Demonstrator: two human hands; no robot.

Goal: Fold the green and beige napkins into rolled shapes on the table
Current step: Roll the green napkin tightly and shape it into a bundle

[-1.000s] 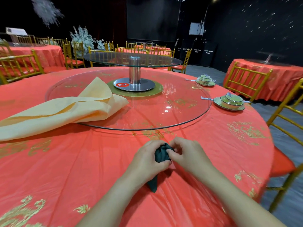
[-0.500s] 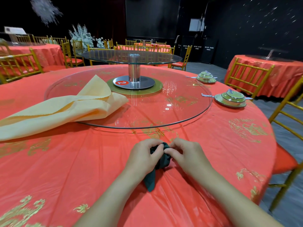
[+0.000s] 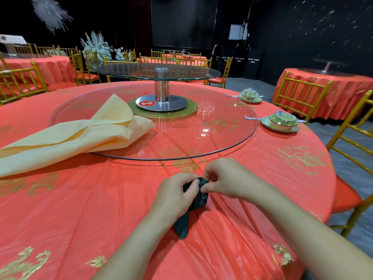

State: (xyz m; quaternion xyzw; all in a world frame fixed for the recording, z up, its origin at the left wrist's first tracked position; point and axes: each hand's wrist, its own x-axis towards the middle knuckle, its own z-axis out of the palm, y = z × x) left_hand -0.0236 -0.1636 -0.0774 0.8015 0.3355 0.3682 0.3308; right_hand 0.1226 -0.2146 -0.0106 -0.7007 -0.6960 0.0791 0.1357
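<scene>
Green napkin: a small dark bundle at the 6 o'clock edge of the worktop, its top held up between both hands and a loose tail trailing back towards the person; it looks most of the way to a rolled shape
Left hand: fingers curled round the body of the roll, gripping it, I'd say to stop the turns springing loose
Right hand: thumb and forefinger pinching the top edge of the same cloth, seemingly to tuck or tighten the end
Beige napkin: loosely folded at about 10 o'clock, partly on the glass turntable and partly draped off it, well apart from the hands; set aside, I'd guess, and not yet rolled
Surface: round, under a shiny orange-red cover with gold motifs, wrinkled near the hands; it looks slippery, so the roll probably needs holding
Centre: a metal post carrying a smaller glass tier, a red number 2 marker at its foot
Place settings: two lidded bowls on plates at about 2 o'clock, near the rim
Room: dark banquet hall, gold chairs, more orange-clothed tables at 3 and 10 o'clock, white flowers at 11 o'clock
</scene>
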